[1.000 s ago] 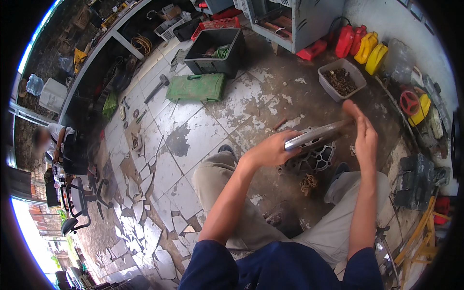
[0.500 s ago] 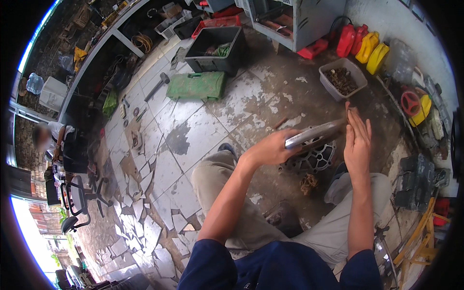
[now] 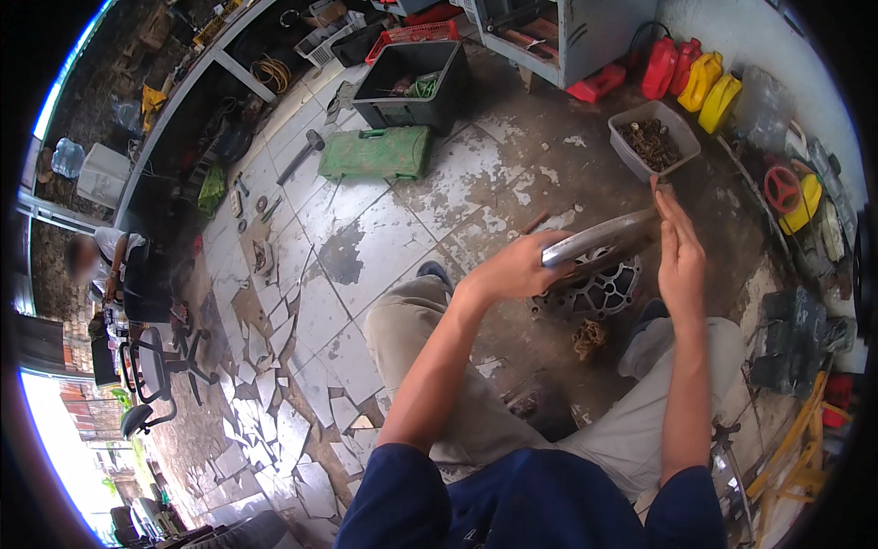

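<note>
My left hand (image 3: 519,267) grips the near-left rim of a round metal disc (image 3: 599,236), fingers wrapped round its edge. The disc is held tilted above the floor, its thick shiny rim facing me. At its right side my right hand (image 3: 679,252) is stretched flat, fingers together and pointing away, palm toward the disc. A thin reddish-brown edge shows by those fingertips; I cannot make out what it is. Below the disc a dark round metal part with cut-out openings (image 3: 608,291) lies on the floor, partly hidden. A crumpled brown clump (image 3: 590,339) lies just nearer.
Beyond my hands stands a grey tub of small metal parts (image 3: 653,137). Farther off are a green case (image 3: 375,154), a black crate (image 3: 409,87), a hammer (image 3: 300,157) and yellow and red jugs (image 3: 700,82). Broken tiles (image 3: 265,412) cover the left floor. A person (image 3: 114,261) sits far left.
The disc has tipped so that more of its underside shows, and my left hand has shifted slightly with it. My right hand stays flat at its side. The whole view has moved slightly.
</note>
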Available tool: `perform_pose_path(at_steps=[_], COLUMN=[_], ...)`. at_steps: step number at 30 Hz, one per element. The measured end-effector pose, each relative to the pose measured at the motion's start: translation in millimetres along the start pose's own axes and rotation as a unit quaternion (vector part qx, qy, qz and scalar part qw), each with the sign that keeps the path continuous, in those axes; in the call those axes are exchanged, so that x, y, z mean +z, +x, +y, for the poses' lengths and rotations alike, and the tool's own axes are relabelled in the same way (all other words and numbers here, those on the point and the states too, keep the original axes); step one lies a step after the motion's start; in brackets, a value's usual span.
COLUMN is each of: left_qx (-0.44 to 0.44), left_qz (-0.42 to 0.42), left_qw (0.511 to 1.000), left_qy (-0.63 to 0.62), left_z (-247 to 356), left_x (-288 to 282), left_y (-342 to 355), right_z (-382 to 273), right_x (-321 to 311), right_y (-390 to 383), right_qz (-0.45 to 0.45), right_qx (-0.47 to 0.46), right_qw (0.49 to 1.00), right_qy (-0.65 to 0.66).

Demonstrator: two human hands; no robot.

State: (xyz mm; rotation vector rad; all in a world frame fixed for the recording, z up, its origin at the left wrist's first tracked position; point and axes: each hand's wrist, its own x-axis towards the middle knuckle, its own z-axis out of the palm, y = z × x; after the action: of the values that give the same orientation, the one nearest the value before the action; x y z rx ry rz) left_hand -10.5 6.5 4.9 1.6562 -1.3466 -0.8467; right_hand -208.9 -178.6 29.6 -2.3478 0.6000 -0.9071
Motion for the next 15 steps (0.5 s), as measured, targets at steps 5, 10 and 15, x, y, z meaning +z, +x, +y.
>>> perform_pose_path(at_steps=[5,10,15], left_qx=[0.000,0.047,-0.011], left_qz=[-0.002,0.002,-0.007], left_qw=[1.000,0.998,0.999], left_qy=[0.010,0.031,0.039], left_z=[2,2,6], left_x=[-1,0,-2], left_y=[-1,-1,-2], right_z=[9,23,21], right_x=[2,2,6], right_y=[3,-2,-1], right_qz=[0.004,0.012,0.011], right_qx=[0.096,0.107,0.087], right_qw=[0.995,0.994,0.996], right_qy=[-0.004,0.030,0.017])
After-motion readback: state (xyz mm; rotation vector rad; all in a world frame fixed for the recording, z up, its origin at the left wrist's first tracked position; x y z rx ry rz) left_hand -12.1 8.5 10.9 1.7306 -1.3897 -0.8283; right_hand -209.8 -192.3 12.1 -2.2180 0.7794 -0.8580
